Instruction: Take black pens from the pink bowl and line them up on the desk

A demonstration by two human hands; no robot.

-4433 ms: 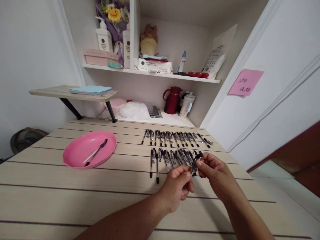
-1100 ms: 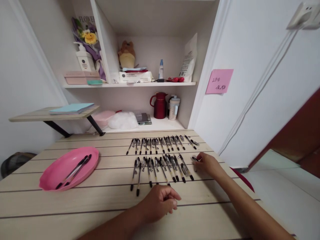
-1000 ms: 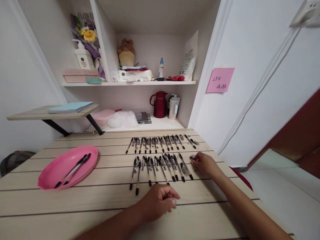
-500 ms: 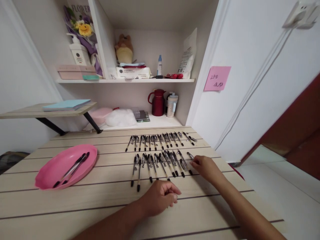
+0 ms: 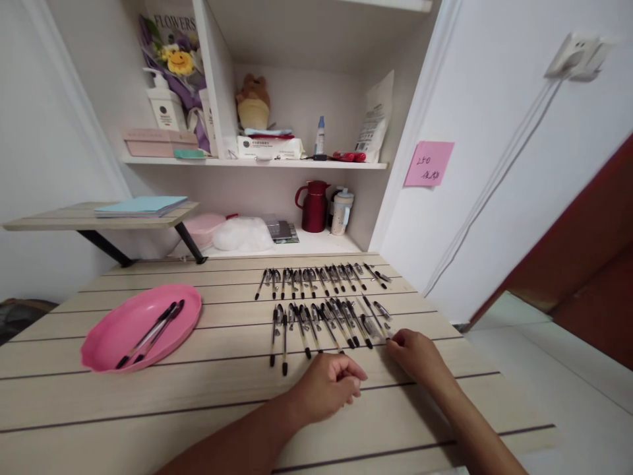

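Note:
My right hand is at the right end of the nearer row, its fingers closed on the lower end of a slim black-tipped pen lying on the table. A short dark clear-bodied piece, apparently a cap, lies just beyond it. Left of there, the nearer row holds several similar pens with loose caps and small bits among them. My left hand rests in front of this row, fingers loosely curled, thumb apart, nothing visible in it. A farther row of pens runs behind.
On the left of the slatted table stands a pink oval tray with two pens in it. A small raised shelf carries blue papers. Behind are a red jug and a pale cup.
My right hand has come nearer to me, from beside the loose cap to the lower end of the rightmost pen. My left hand stays much the same. The camera view has shifted slightly.

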